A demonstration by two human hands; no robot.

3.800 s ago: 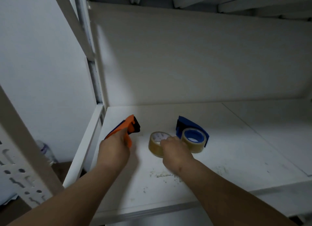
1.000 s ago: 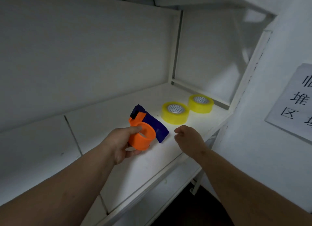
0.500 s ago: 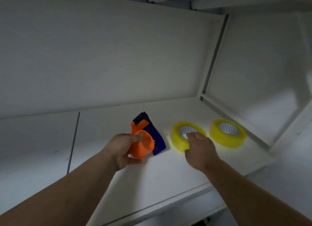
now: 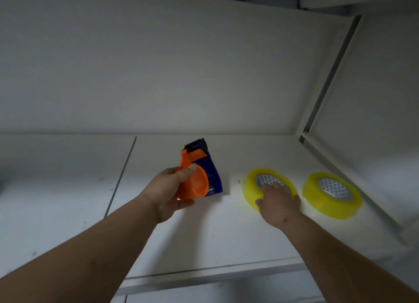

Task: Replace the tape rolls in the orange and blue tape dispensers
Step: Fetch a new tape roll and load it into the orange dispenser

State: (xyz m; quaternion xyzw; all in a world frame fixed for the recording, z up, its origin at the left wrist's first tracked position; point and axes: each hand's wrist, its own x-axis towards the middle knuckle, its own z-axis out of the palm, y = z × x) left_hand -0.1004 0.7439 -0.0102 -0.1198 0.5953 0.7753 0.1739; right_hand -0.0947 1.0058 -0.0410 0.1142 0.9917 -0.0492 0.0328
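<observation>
Left hand [image 4: 166,195] raised over white shelf [image 4: 204,241], left of near yellow tape roll [image 4: 249,189]. Fingers curled tight around orange tape dispenser [image 4: 193,185], thumb pressed on top edge of its round hub, remaining fingers underneath. Hub bare, no tape on it. Dark blue side panel [image 4: 213,176] behind the orange hub, black cutter end [image 4: 196,145] pointing up and away toward back wall [image 4: 181,65]. Dispenser just left of near roll, not touching it; whether it touches the shelf cannot be told.

Near yellow tape roll flat on shelf, patterned core facing up. Right hand [image 4: 278,202] laid on its front half, fingers spread narrow over the core and rim, thumb at the left side of the roll; contact clear, firm grip not certain.

Second yellow tape roll [image 4: 332,198] flat on shelf, just right of near roll, small gap between. Shelf upright [image 4: 326,80] beyond, further right.
</observation>
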